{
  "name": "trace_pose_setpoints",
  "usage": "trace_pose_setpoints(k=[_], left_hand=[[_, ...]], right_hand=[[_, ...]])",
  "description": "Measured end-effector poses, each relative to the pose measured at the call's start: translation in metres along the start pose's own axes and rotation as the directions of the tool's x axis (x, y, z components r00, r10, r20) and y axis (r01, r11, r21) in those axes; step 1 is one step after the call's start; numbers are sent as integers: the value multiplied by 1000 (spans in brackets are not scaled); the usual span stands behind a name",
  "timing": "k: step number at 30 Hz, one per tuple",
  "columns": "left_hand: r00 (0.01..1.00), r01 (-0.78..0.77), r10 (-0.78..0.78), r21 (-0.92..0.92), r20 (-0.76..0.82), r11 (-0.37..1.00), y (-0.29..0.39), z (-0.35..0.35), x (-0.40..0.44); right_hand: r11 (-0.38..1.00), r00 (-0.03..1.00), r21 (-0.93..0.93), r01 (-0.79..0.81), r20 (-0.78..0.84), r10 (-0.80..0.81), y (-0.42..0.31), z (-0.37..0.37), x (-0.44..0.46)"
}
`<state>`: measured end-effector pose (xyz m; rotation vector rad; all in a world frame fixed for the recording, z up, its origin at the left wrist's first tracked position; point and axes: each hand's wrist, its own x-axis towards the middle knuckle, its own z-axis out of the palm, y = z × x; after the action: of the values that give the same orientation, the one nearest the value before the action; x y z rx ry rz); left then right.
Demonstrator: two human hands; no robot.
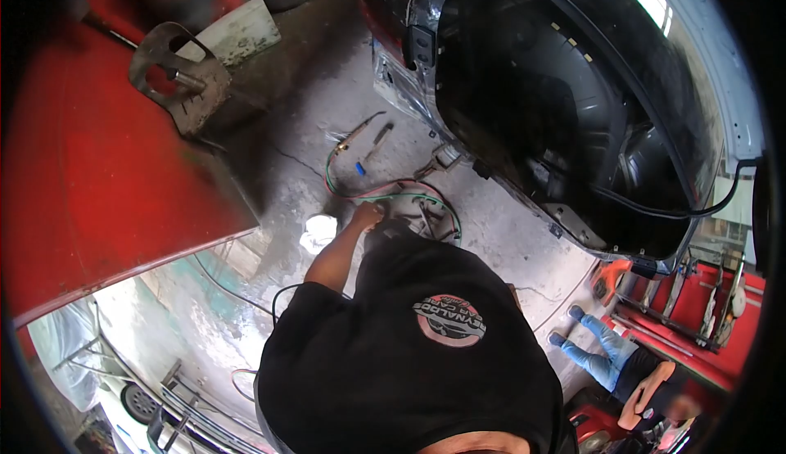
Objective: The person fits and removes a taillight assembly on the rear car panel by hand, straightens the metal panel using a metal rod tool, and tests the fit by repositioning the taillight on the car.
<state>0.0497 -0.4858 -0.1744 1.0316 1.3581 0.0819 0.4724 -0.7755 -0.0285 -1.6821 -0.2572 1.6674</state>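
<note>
My left hand (371,215) reaches down beside my dark-clothed knee, close to the green and red hoses (385,194) on the floor. Its fingers look curled; whatever they hold, if anything, cannot be made out. My right hand is hidden behind my body in the black shirt (377,331). Ahead of the left hand lies a gas torch (354,139), joined to the hoses. A brush-like tool with a blue end (360,168) rests next to it. Several metal tools (426,218) lie within the hose loop. A crumpled white cloth (318,233) is left of my forearm.
A dark car body shell (540,110) with an open cavity stands ahead and right. At the left is a large red panel (106,184), with a rusty metal bracket (184,77) beside it. Another person (622,364) in jeans is at the lower right, near a red rack (696,307).
</note>
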Motion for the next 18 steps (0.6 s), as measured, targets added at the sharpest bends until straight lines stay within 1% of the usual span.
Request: trace_pose_setpoints(k=[5,8,10,11,12,13,14,15,16,18], left_hand=[[999,24,-23,24,-28,999,1,2,-6],[999,38,-38,3,-9,999,6,2,-11],[999,32,-32,55,-7,998,9,1,-15],[1000,29,-29,82,-5,996,8,1,-15],[1000,24,-23,69,-9,997,8,1,-15],[1000,18,-18,56,-13,998,7,1,-16],[1000,13,-12,43,-16,999,4,2,-15],[1000,3,-2,52,-20,999,1,3,-12],[1000,-8,9,62,-24,998,-2,4,-10],[1000,-10,11,58,-16,998,-3,2,-10]], right_hand=[[1000,1000,3,12,7,-12,-1,2,-1],[1000,1000,7,18,12,-19,-1,3,-3],[1000,1000,6,28,13,-28,-2,5,-5],[999,999,-4,37,17,-37,-4,7,-7],[998,998,-36,57,24,-56,-5,9,-9],[990,996,-107,90,37,-87,-7,12,-12],[987,994,-119,110,40,-106,-3,10,-14],[993,995,-55,101,27,-100,2,10,-15],[972,998,228,58,-5,-59,8,11,-16],[980,999,195,40,18,-44,14,6,-12]])
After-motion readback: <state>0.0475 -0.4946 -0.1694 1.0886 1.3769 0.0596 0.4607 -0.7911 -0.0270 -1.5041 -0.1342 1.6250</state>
